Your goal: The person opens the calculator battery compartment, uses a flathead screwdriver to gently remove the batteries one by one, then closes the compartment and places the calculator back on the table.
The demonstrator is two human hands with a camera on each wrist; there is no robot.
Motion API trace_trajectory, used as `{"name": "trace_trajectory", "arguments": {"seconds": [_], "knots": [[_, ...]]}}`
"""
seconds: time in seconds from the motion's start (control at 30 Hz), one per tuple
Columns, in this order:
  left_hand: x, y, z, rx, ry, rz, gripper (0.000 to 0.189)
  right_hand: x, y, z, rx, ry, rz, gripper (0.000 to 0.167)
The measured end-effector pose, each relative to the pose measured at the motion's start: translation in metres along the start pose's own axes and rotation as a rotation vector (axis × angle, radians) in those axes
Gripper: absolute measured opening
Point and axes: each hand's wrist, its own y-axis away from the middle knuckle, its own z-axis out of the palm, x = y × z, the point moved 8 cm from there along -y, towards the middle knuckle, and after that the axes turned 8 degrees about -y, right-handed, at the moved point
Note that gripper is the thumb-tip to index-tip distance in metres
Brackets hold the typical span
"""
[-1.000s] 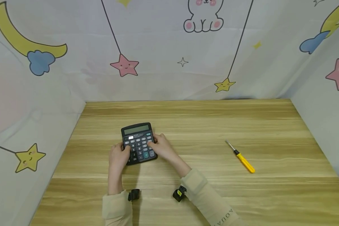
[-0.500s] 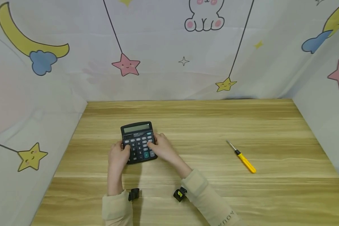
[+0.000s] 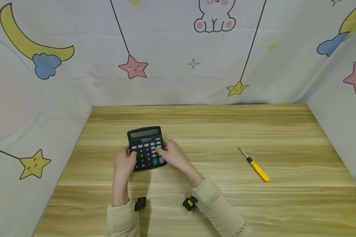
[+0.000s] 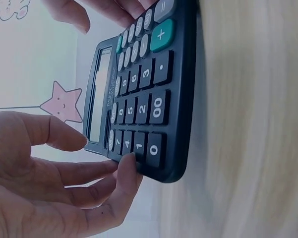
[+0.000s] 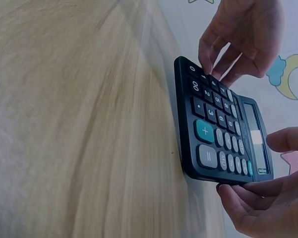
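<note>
A black desk calculator (image 3: 146,141) with grey, black and green keys is held between both hands, its face and display tilted toward me. My left hand (image 3: 124,163) grips its left edge, the thumb over the front by the lower number keys and the fingers at the side and behind. My right hand (image 3: 174,156) grips the right edge, its thumb by the right key column. In the left wrist view the calculator (image 4: 153,94) appears raised from the table; whether its lower edge touches the wood I cannot tell. The display shows no readable digits.
A screwdriver (image 3: 255,166) with a yellow handle lies on the wood-grain table (image 3: 213,131), right of the hands. White cloth walls (image 3: 172,89) printed with stars and moons stand at the back and sides. Black wrist devices (image 3: 190,203) stick out beside both sleeves.
The calculator has shifted slightly upward in view and tilted a little, and the bright glare on its small dark panel has gone. Both hands keep their hold; the screwdriver lies unmoved.
</note>
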Motion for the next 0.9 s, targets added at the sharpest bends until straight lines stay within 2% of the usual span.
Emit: {"name": "trace_trajectory", "arguments": {"seconds": [0.4, 0.9], "knots": [[-0.0023, 0.007, 0.0047, 0.033, 0.055, 0.008, 0.053, 0.0026, 0.0057, -0.0039, -0.009, -0.032, -0.016, 0.053], [-0.0007, 0.0095, -0.0015, 0.036, 0.106, -0.006, 0.055, -0.0054, 0.0088, -0.007, 0.001, -0.024, -0.021, 0.054]]}}
